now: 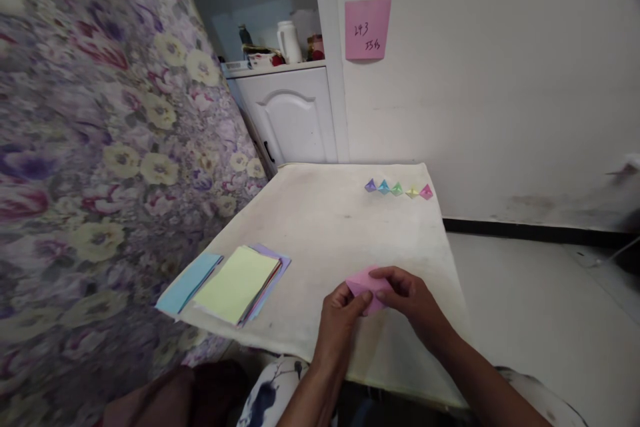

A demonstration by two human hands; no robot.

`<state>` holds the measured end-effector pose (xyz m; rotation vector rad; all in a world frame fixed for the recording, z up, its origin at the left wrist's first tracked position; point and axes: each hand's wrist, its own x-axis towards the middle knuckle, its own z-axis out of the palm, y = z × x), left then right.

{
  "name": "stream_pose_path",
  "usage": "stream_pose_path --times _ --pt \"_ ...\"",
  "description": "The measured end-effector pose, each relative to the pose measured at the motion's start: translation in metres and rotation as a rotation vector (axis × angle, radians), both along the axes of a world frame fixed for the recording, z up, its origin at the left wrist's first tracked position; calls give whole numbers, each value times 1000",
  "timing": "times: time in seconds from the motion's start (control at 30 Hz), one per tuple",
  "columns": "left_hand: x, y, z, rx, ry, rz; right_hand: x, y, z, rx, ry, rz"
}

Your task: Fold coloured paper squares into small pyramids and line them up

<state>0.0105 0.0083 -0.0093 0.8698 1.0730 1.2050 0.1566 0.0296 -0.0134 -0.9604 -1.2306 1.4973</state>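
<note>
A pink sheet of origami paper, folded small, is held between both hands above the near right part of the table. My left hand pinches its lower left side, with the thumb lying on top. On the other side, my right hand grips the right edge between thumb and fingers. The fingertips under the paper are hidden. Toward the far right corner of the table stand several small folded paper pieces in a row, among them a purple one, a green one and a pink one.
The cream-covered table carries a stack of coloured paper with yellow on top and a blue stack at its left. A floral curtain hangs along the left side. A white cabinet and a wall stand behind.
</note>
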Motion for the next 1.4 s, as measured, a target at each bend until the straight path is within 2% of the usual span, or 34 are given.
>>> stream_pose_path --times 0.1,0.3,0.43,0.63,0.8,1.0,1.1,1.23,1.33,1.4 --pt "0 0 1 40 -20 25 0 0 -2 18 5 18" --pt "-1 -1 4 86 -8 68 -3 0 -3 89 -118 -9" --pt "-2 -1 5 99 75 81 -4 -2 1 96 -142 -17" --pt "-2 -2 5 111 187 120 -5 -5 7 208 -279 -69" --pt "-2 -4 7 159 239 130 -6 -7 9 228 -294 -81" --pt "-3 -3 5 195 192 203 -7 -9 13 273 -308 -101" --pt "-5 -3 6 201 267 173 -7 -10 12 312 -334 -116" --pt "-8 -3 12 287 414 180 -7 -9 12 366 -360 -134" --pt "-9 -3 17 309 443 190 -7 -9 12 385 -370 -132" --pt "-9 -3 18 311 432 134 -7 -9 12 383 -380 -130"
